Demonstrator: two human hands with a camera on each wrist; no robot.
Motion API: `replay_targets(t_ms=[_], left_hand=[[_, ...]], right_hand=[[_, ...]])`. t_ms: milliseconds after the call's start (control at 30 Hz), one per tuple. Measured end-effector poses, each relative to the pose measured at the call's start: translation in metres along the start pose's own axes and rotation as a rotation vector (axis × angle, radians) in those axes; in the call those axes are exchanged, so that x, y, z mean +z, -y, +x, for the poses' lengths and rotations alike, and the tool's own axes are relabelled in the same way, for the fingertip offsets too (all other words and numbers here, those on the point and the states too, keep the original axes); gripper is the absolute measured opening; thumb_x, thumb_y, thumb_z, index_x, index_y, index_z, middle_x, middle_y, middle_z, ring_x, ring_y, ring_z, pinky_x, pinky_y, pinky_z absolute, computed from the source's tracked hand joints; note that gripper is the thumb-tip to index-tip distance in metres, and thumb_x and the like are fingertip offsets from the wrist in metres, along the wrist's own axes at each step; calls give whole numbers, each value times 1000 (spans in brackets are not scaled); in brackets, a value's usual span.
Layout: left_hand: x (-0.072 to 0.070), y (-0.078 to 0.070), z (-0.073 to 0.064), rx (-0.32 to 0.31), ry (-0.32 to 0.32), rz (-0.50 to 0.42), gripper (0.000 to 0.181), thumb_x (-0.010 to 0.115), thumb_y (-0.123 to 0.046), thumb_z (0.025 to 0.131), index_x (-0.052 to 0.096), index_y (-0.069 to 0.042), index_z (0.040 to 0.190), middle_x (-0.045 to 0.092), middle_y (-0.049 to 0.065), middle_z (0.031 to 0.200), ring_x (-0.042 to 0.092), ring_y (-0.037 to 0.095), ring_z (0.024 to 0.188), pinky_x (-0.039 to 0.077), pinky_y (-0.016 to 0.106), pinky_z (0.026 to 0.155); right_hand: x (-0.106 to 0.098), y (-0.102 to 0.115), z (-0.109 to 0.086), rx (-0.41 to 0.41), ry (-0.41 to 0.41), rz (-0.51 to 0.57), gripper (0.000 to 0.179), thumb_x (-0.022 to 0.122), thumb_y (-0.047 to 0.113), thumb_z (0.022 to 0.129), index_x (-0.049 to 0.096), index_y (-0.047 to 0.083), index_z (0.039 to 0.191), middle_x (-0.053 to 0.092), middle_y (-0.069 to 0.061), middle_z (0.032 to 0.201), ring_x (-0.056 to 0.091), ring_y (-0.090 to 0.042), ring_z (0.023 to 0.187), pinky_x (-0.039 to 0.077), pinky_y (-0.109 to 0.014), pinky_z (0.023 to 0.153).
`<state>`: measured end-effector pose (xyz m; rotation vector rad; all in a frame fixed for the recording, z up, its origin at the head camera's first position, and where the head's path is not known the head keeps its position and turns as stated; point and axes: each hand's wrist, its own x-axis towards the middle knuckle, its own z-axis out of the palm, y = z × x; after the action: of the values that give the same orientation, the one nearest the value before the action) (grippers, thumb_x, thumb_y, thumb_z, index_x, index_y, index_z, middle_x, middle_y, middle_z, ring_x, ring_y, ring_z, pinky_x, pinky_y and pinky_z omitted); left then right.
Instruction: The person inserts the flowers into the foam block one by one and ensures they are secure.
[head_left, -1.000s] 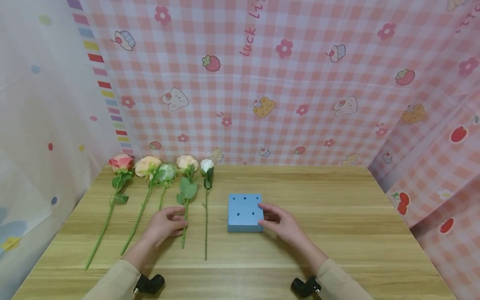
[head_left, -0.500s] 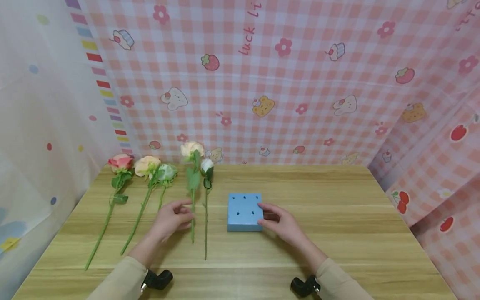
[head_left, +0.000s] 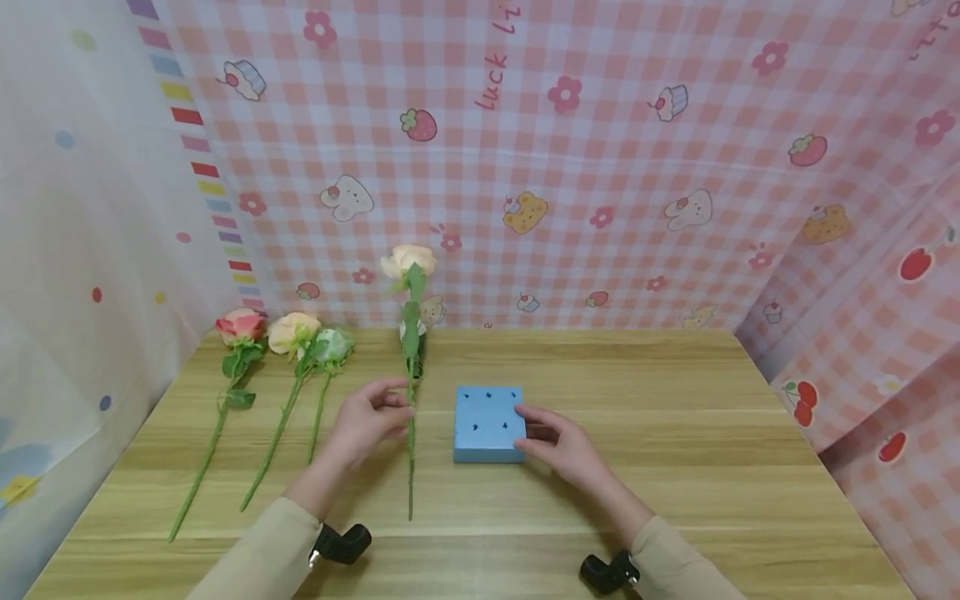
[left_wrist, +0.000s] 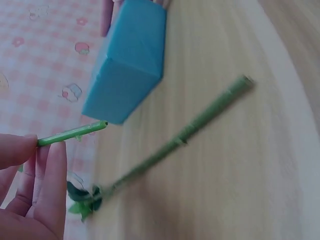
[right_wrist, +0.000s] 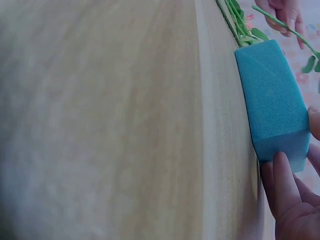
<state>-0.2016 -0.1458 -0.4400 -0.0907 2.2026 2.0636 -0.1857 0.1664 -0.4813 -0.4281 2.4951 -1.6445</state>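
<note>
In the head view my left hand (head_left: 371,423) pinches the green stem of a cream rose (head_left: 409,265) between thumb and fingers. The rose is raised upright, and its stem end (left_wrist: 95,128) points towards the block in the left wrist view. Behind it on the table, mostly covered, lies a white rose (left_wrist: 200,121), its stem and leaves visible in the left wrist view. My right hand (head_left: 564,450) holds the right side of a blue foam block (head_left: 489,410), thumb and fingertips against it. Several small dark holes dot the block's top.
To the left on the wooden table (head_left: 675,417) lie a pink rose (head_left: 242,327), another cream rose (head_left: 294,333) and a pale green rose (head_left: 332,346), stems towards me. A checked cloth (head_left: 600,150) hangs behind the table's back edge.
My left hand has lifted the cream rose off the table and carried it right, over the white rose. My right hand and the block stay in place.
</note>
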Motion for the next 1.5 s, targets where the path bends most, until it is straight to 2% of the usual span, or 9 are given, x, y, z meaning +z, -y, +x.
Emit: replay_targets(t_ms=[100, 333, 567, 833, 1100, 1500], left_hand=[[8, -4, 3, 20, 4, -11, 50, 67, 11, 86, 55, 5, 133, 63, 9, 97, 62, 12, 81, 60, 33, 73], [26, -18, 9, 70, 15, 16, 46, 68, 10, 85, 58, 0, 129, 63, 10, 97, 62, 16, 82, 58, 48, 81], [43, -28, 16, 148, 35, 59, 45, 68, 11, 83, 60, 1, 126, 64, 14, 97, 62, 20, 84, 60, 38, 74], [61, -40, 18, 209, 57, 93, 41, 69, 10, 84, 62, 0, 123, 65, 15, 97, 62, 21, 86, 60, 34, 72], [83, -49, 25, 242, 58, 109, 39, 71, 8, 83, 64, -1, 120, 66, 14, 95, 63, 22, 83, 60, 33, 70], [108, -55, 38, 248, 88, 37, 33, 70, 8, 85, 66, -1, 117, 66, 13, 96, 64, 21, 86, 60, 33, 72]], right_hand=[[0, 0, 0, 3, 0, 3, 52, 74, 17, 91, 57, 7, 139, 59, -14, 133, 60, -30, 116, 53, -32, 92], [0, -1, 0, 2, -2, -1, 52, 74, 16, 91, 57, 8, 139, 58, -14, 135, 60, -30, 116, 53, -31, 92], [1, -2, 0, -12, -5, -13, 52, 74, 17, 91, 57, 8, 139, 59, -14, 134, 61, -29, 115, 53, -31, 91], [1, -2, 1, -17, -6, 3, 51, 73, 15, 91, 57, 5, 138, 58, -16, 134, 61, -31, 115, 53, -31, 92], [1, -3, 2, -19, -12, 11, 50, 73, 14, 91, 58, 4, 137, 59, -17, 133, 61, -32, 114, 53, -32, 93], [1, -2, 2, -74, -7, 41, 49, 71, 9, 92, 55, -3, 137, 57, -22, 135, 61, -36, 114, 54, -37, 92]])
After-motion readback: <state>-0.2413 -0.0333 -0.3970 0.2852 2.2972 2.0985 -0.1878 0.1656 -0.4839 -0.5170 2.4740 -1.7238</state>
